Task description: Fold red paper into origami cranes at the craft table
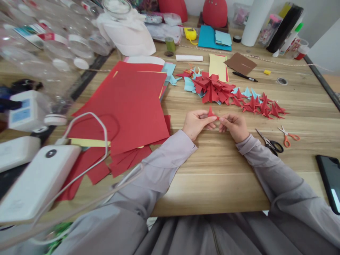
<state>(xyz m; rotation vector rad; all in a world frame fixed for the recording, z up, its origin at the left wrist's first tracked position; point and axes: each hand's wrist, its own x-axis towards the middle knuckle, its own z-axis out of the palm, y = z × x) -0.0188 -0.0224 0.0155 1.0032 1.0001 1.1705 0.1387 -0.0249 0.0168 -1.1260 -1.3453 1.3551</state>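
Between my hands, above the wooden table, is a small folded red paper piece (210, 112) with one point sticking up. My left hand (196, 123) pinches its body between thumb and fingers. My right hand (234, 125) pinches its right end with thumb and forefinger. Just beyond the hands lies a pile of folded red paper pieces (212, 86), with light blue ones (189, 84) among them. More red folded pieces (264, 106) trail off to the right. Large red paper sheets (138, 106) lie stacked left of my hands, with smaller red strips (98, 172) at their lower edge.
Black scissors (270, 142) and orange-handled scissors (286, 136) lie right of my right hand. A phone (329, 180) is at the right edge. A white power bank (39, 180) with a cable sits left, below plastic bottles (55, 46). A black pen (244, 77) lies beyond the pile.
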